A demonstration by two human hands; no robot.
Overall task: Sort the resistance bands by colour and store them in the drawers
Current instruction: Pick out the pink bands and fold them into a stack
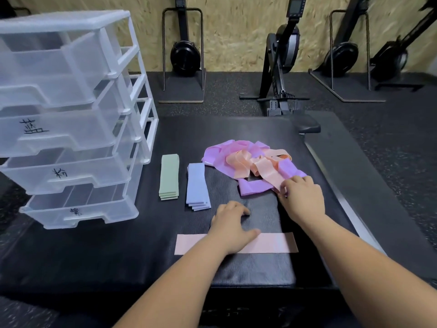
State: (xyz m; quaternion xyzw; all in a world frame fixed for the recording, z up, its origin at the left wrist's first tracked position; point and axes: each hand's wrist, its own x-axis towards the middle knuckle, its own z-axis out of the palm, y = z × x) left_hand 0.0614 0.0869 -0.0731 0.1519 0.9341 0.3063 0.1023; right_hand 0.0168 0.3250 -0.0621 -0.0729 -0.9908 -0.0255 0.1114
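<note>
The drawer unit (71,119) stood left of the black mat (142,245); sorting was in hand, storing not begun; a tangled pile (220,155) of purple and peach bands lay mid-mat, with a green stack (169,177) and a blue stack (197,185) beside it; one pink band (276,242) lay flat nearest; the left hand (233,223) rested on it, fingers loosely spread; the right hand (301,197) pinched a peach band (269,174) at the pile's edge; it likely needed teasing free next.
</note>
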